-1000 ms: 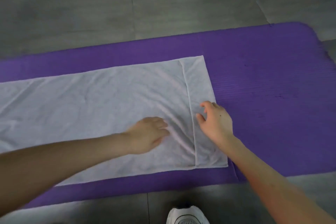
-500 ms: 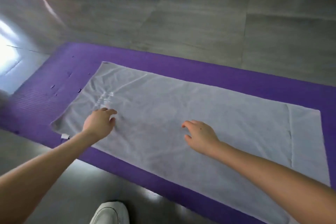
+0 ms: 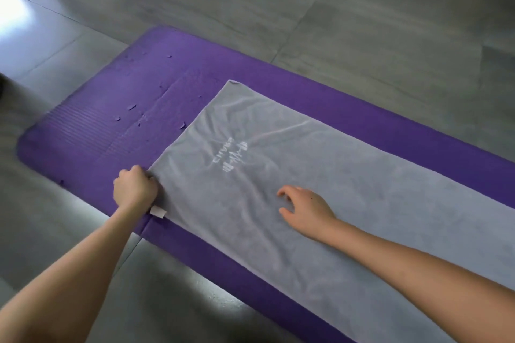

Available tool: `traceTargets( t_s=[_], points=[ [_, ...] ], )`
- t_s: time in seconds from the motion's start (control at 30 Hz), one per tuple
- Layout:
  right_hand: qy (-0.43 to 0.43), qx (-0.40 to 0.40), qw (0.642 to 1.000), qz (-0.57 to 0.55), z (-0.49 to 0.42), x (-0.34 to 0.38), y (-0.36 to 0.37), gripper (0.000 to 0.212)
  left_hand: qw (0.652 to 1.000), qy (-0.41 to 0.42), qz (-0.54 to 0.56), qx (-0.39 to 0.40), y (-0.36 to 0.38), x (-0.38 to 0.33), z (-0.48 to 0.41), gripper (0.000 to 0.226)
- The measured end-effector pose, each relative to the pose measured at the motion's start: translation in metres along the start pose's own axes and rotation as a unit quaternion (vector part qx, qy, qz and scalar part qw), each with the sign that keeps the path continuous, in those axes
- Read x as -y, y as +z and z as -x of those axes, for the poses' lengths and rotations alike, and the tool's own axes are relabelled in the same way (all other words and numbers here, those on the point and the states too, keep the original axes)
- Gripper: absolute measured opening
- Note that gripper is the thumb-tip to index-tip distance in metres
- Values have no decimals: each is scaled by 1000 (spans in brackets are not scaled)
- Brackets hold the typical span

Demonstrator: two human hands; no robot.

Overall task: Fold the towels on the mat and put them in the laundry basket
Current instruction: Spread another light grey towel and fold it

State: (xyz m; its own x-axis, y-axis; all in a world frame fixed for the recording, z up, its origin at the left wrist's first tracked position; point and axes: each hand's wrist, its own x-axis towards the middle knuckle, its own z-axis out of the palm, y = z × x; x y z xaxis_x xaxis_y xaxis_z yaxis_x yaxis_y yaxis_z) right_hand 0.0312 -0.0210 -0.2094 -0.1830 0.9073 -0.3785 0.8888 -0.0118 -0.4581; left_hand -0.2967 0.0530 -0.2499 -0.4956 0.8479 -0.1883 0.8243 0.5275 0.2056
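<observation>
At the bottom of the view, two bare forearms reach forward over a grey tiled floor (image 3: 362, 22). The left hand (image 3: 135, 189) is bunched at the near-left corner of a pale grey towel (image 3: 320, 153). Its grip is curled round the short edge, just above a small white label (image 3: 158, 211). The right hand (image 3: 306, 209) sits further right over the cloth, fingers loosely spread and arched, pinching nothing.

The towel lies flat and lengthwise on a purple mat (image 3: 111, 131). It is lightly wrinkled and has a white printed logo (image 3: 230, 159) near its left end. Beyond it the mat's surface shows small nicks, then bare floor with bright glare at far left.

With only one corner held, lifting this end would probably drag it askew, because the far corner lies loose and could trail or crease. If the right hand does not pin the cloth, the whole towel could slide on the mat and the fold would land uneven.

The towel's right end runs out of view. No laundry basket or other towel is visible. The left fingertips are hidden, so how much cloth they hold is unclear. It is also unclear whether the right fingertips touch the towel. The logo lettering cannot be read.
</observation>
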Motion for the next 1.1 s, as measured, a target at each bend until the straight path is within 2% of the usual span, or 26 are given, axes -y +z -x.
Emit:
traceTargets(
  t_s=[0.07, 0.13, 0.2, 0.27, 0.33, 0.37, 0.43, 0.53, 0.6, 0.73, 0.83, 0.9, 1.0, 1.1],
  points=[
    [18, -21, 996, -80, -13, 19, 13, 33, 996, 51, 74, 13, -8, -4, 1, 19],
    [57, -46, 969, -236, -19, 38, 22, 24, 980, 160, 115, 26, -22, -23, 22, 15],
    [110, -67, 900, -416, -17, 52, 23, 11, 941, 296, 147, 70, -36, -49, 63, 8],
    [177, -68, 825, -532, -11, 54, 19, 20, 876, 423, 143, 180, -49, -73, 106, 11],
    [245, -79, 786, -562, -6, 43, 17, 36, 828, 474, 93, 286, -49, -94, 125, 20],
    [269, -82, 779, -560, -4, 35, 18, 40, 824, 479, 71, 294, -45, -104, 121, 23],
    [284, -67, 790, -539, -3, 21, 22, 37, 843, 474, 66, 244, -34, -123, 98, 25],
    [271, -39, 849, -451, -2, 13, 32, 27, 882, 441, 69, 149, -11, -158, 41, 17],
    [269, -32, 862, -428, -2, 9, 40, 26, 891, 439, 47, 105, 8, -190, 1, 22],
    [283, -29, 868, -407, 3, 5, 40, 11, 873, 475, -68, 85, 45, -251, -47, 45],
    [294, -22, 866, -405, 8, -1, 35, 22, 866, 484, -92, 87, 56, -287, -45, 55],
    [300, -16, 858, -416, 13, -5, 35, 26, 860, 487, -128, 86, 58, -304, -39, 57],
    [298, -14, 849, -436, 18, -6, 38, 23, 856, 481, -185, 42, 62, -316, -36, 49],
    [302, -10, 866, -399, 18, -6, 44, 22, 856, 466, -224, 17, 63, -319, -41, 45]
  ],
)
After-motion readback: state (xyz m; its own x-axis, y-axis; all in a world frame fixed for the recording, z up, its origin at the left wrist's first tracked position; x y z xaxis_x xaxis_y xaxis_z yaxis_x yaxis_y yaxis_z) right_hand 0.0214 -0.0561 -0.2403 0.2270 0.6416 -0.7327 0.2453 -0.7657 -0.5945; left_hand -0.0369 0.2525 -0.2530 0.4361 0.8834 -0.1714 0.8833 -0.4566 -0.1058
